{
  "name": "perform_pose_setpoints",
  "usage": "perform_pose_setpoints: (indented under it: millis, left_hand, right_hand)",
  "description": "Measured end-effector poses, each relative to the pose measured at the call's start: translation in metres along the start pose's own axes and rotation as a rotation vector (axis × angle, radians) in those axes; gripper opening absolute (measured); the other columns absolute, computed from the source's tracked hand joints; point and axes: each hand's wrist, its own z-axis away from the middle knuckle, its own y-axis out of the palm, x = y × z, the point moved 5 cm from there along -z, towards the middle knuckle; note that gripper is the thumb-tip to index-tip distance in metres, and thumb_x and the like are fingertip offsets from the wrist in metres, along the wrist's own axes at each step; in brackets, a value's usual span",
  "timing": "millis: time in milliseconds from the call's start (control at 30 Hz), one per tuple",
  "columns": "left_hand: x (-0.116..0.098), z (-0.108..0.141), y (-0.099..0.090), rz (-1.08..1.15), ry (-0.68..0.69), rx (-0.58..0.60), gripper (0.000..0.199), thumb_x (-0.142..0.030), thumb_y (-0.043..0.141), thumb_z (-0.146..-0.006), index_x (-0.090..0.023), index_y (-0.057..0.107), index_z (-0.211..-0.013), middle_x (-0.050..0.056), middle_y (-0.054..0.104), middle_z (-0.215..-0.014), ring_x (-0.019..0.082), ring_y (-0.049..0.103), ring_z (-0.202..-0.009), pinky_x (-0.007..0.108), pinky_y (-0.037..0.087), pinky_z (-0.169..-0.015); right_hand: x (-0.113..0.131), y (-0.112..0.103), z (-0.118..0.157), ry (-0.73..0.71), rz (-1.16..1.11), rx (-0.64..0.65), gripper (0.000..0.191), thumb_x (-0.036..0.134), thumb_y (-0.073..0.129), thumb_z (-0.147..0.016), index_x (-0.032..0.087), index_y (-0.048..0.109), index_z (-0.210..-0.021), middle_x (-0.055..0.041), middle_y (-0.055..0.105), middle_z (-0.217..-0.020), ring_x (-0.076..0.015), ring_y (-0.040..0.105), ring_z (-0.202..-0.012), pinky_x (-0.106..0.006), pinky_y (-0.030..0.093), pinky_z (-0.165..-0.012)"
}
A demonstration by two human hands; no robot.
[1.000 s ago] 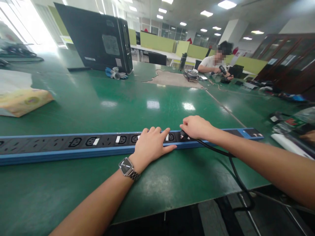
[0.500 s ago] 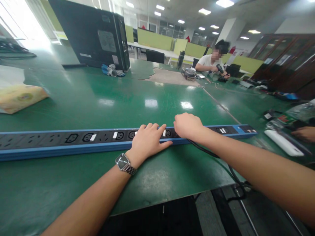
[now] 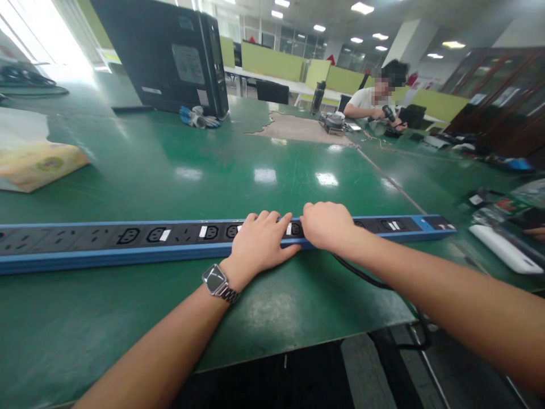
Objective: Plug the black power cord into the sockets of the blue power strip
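A long blue power strip with black sockets and small white labels lies across the green table. My left hand rests over its middle, fingers spread on the far side and thumb along the near edge; a watch is on that wrist. Just to the right, my right hand is closed in a fist over the strip's sockets. From beneath it a black cable runs right and down past the table's edge. Whatever the right fingers hold is hidden, though the cable leads into them.
A black computer case stands at the back left, with gloves beside it. A tissue pack lies at the left. Across the table sits a person holding a tool. A white object and a bottle are at the right.
The view has shifted slightly. My right hand sits a little lower on the strip, against the same sockets. My left hand stays on the strip.
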Motion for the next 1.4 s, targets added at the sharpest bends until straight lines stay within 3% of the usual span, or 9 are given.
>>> perform_pose_setpoints:
  millis: [100, 233, 467, 567, 733, 833, 900, 1000, 1400]
  left_hand:
    - [0.000, 0.001, -0.004, 0.031, 0.028, -0.032, 0.064, -0.059, 0.052, -0.085, -0.020, 0.047, -0.135, 0.011, 0.061, -0.118, 0.029, 0.053, -0.107, 0.042, 0.039, -0.091]
    - [-0.005, -0.002, -0.009, 0.090, 0.051, -0.084, 0.065, -0.056, 0.052, -0.087, -0.020, 0.042, -0.140, 0.011, 0.057, -0.125, 0.029, 0.052, -0.111, 0.042, 0.039, -0.093]
    - [-0.047, -0.033, 0.001, 0.176, 0.180, -0.120, 0.036, -0.030, 0.051, -0.092, -0.030, 0.054, -0.128, 0.002, 0.066, -0.107, 0.022, 0.058, -0.100, 0.036, 0.046, -0.083]
    - [-0.042, -0.043, -0.024, 0.345, 0.088, -0.339, 0.025, -0.029, 0.048, -0.095, -0.025, 0.060, -0.117, 0.003, 0.068, -0.107, 0.018, 0.061, -0.098, 0.033, 0.049, -0.084]
    - [0.024, -0.020, -0.089, 0.552, -0.148, -0.846, 0.034, -0.039, 0.051, -0.094, -0.022, 0.051, -0.124, 0.004, 0.066, -0.114, 0.016, 0.064, -0.099, 0.030, 0.051, -0.086]
    - [0.057, 0.006, -0.083, 0.560, -0.175, -0.688, 0.033, -0.037, 0.058, -0.090, -0.020, 0.053, -0.118, 0.004, 0.069, -0.108, 0.015, 0.066, -0.089, 0.029, 0.052, -0.081]
    - [0.064, 0.021, -0.059, 0.564, -0.147, -0.404, 0.028, -0.038, 0.051, -0.093, -0.019, 0.057, -0.113, 0.005, 0.070, -0.102, 0.015, 0.067, -0.085, 0.030, 0.053, -0.079]
    - [0.064, 0.037, -0.032, 0.486, -0.137, -0.210, 0.034, -0.041, 0.048, -0.094, -0.020, 0.057, -0.118, 0.007, 0.070, -0.107, 0.020, 0.066, -0.094, 0.033, 0.052, -0.084]
    - [0.059, 0.032, -0.033, 0.236, -0.047, -0.104, 0.039, -0.046, 0.043, -0.094, -0.022, 0.060, -0.119, 0.008, 0.070, -0.110, 0.023, 0.065, -0.099, 0.037, 0.051, -0.087]
  right_hand:
    - [-0.047, 0.013, -0.010, 0.038, -0.253, 0.115, 0.055, 0.053, 0.029, -0.095, 0.014, 0.068, -0.099, -0.0131, 0.071, -0.085, -0.0195, 0.067, -0.072, -0.031, 0.050, -0.070]
    - [-0.109, 0.033, -0.015, 0.020, -0.037, -0.052, 0.053, 0.058, 0.034, -0.092, 0.016, 0.066, -0.096, -0.0130, 0.070, -0.097, -0.0231, 0.065, -0.092, -0.034, 0.047, -0.082]
    - [-0.128, 0.061, -0.024, -0.124, -0.245, 0.119, 0.051, 0.055, 0.032, -0.094, 0.020, 0.068, -0.105, -0.0081, 0.068, -0.113, -0.0222, 0.060, -0.107, -0.035, 0.042, -0.095]
    - [-0.128, 0.057, -0.024, -0.169, -0.442, 0.266, 0.050, 0.058, 0.041, -0.089, 0.019, 0.068, -0.106, -0.0064, 0.069, -0.111, -0.0223, 0.061, -0.103, -0.034, 0.044, -0.093]
    - [-0.129, 0.055, -0.018, -0.149, -0.613, 0.393, 0.053, 0.060, 0.049, -0.084, 0.017, 0.066, -0.110, -0.0065, 0.069, -0.108, -0.0208, 0.062, -0.098, -0.032, 0.046, -0.088]
    - [-0.127, 0.057, -0.018, -0.144, -0.629, 0.374, 0.053, 0.061, 0.049, -0.083, 0.018, 0.068, -0.108, -0.0061, 0.070, -0.107, -0.0212, 0.062, -0.098, -0.033, 0.045, -0.088]
    - [-0.127, 0.058, -0.019, -0.150, -0.615, 0.347, 0.053, 0.062, 0.049, -0.083, 0.018, 0.069, -0.106, -0.0062, 0.070, -0.107, -0.0217, 0.061, -0.098, -0.034, 0.045, -0.090]
    - [-0.128, 0.059, -0.020, -0.143, -0.577, 0.306, 0.056, 0.065, 0.047, -0.082, 0.019, 0.071, -0.106, -0.0061, 0.070, -0.108, -0.0224, 0.062, -0.099, -0.034, 0.044, -0.092]
    - [-0.124, 0.051, -0.017, -0.102, -0.362, 0.158, 0.057, 0.068, 0.043, -0.082, 0.025, 0.074, -0.103, -0.0045, 0.071, -0.111, -0.0275, 0.062, -0.105, -0.039, 0.045, -0.095]
